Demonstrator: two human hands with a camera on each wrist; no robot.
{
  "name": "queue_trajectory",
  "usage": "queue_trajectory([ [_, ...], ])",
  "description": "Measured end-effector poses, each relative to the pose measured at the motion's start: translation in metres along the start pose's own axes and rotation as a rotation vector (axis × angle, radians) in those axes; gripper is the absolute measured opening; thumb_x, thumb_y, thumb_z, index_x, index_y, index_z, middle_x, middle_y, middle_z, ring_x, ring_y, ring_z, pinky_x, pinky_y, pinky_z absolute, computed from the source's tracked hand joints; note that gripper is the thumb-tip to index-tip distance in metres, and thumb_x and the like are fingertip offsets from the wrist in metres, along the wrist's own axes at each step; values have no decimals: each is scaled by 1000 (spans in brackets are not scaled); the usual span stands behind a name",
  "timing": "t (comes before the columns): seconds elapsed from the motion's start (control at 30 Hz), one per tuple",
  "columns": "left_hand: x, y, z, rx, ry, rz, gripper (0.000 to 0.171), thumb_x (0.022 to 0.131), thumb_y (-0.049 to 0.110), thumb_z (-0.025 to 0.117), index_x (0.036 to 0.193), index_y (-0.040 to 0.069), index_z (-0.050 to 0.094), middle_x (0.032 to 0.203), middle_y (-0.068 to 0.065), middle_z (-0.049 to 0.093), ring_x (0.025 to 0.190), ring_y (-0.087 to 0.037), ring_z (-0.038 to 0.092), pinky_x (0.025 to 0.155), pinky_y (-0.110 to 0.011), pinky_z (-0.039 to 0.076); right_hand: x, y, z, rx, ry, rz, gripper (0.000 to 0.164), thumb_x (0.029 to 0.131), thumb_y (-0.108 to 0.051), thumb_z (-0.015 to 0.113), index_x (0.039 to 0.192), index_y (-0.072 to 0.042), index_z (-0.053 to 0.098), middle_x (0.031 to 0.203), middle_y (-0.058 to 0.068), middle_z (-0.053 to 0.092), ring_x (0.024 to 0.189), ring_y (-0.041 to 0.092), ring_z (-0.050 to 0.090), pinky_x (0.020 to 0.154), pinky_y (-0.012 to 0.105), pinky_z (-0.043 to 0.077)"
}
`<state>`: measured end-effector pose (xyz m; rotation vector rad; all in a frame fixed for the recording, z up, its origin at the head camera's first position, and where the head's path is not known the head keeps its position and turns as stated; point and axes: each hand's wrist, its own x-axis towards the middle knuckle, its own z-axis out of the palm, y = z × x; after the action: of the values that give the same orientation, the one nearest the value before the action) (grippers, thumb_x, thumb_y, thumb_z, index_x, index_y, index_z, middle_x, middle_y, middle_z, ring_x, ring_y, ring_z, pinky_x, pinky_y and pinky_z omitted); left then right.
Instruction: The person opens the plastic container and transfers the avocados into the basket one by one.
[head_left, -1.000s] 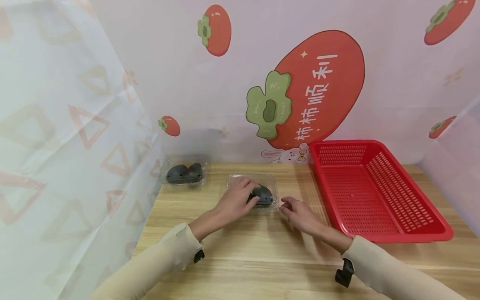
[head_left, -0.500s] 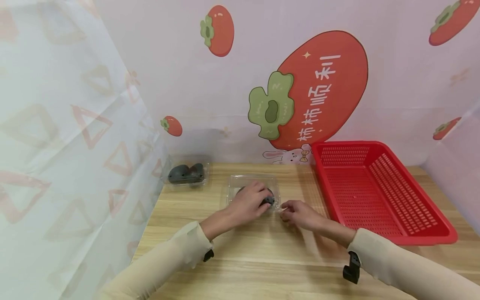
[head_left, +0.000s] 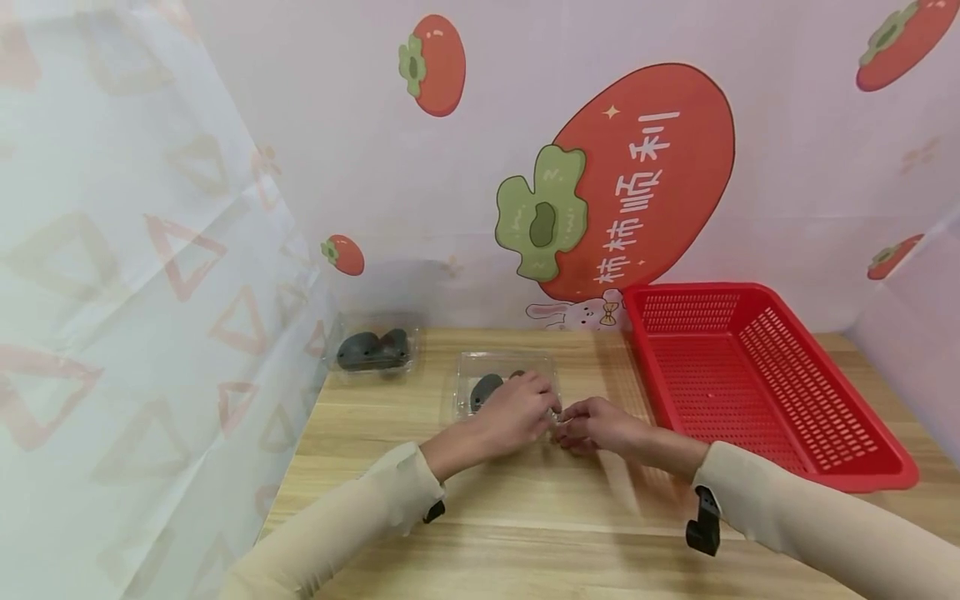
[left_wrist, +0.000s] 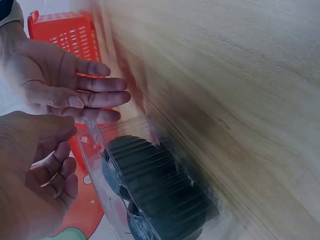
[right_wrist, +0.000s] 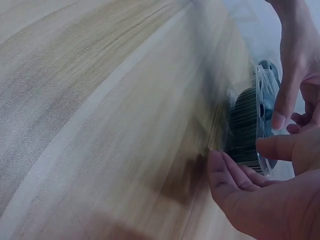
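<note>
A clear plastic clamshell box (head_left: 472, 360) sits on the wooden table, with dark rounded things (head_left: 487, 390) inside that look like avocados. My left hand (head_left: 519, 413) reaches over its front right, fingers loosely curled near the corner. My right hand (head_left: 604, 428) is at that same corner. In the left wrist view the right hand (left_wrist: 60, 82) has nearly straight fingers beside the box end. In the right wrist view the right thumb lies by the rim, fingers lower down by the box (right_wrist: 245, 132). Whether either hand pinches the plastic is hard to see.
Another clear box (head_left: 408, 321) with dark rounded things stands at the back left corner. To the right is a big red perforated basket (head_left: 840, 483). A printed paper backdrop (head_left: 450, 192) rises behind the table (head_left: 480, 533) and along its sides.
My left hand has slid right across the box to its front right corner, uncovering the dark things on the left. My right hand has come slightly closer to that corner.
</note>
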<state>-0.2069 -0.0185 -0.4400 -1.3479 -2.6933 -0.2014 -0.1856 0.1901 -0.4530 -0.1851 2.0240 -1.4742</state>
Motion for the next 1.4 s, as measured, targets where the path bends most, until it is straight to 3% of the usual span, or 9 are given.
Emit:
queue_trajectory([
  [0.27,4,2,4,-9,-27,-15,11,96,20,79,106,18,82,109,2,72,106,-16,63,95,-28,51,4,2,-2,92,-8,53,29,109,0,49,130,16,63,122,26,72,108,27,71,97,42,59],
  [0.6,8,4,11,-30,-14,-41,8,96,16,78,102,17,83,104,3,72,101,-16,63,87,-26,53,9,3,-1,221,3,52,27,109,5,47,126,19,62,120,26,73,104,26,74,96,40,60],
  [0.83,10,6,10,0,-47,-64,8,97,15,75,96,19,82,99,5,71,98,-14,63,79,-24,54,9,2,1,239,1,56,27,110,5,43,122,18,63,117,23,73,104,25,73,94,38,60],
  [1.07,12,9,5,38,-57,-57,11,97,13,73,94,18,83,95,5,72,94,-14,64,81,-24,54,10,3,2,240,18,69,26,109,6,43,117,16,65,112,20,74,100,24,73,92,38,61],
  [1.4,12,9,8,33,-27,-66,12,95,13,74,86,17,80,89,4,70,88,-15,64,73,-24,53,10,3,2,242,19,66,24,109,7,45,113,14,67,105,15,74,98,22,73,93,38,61],
])
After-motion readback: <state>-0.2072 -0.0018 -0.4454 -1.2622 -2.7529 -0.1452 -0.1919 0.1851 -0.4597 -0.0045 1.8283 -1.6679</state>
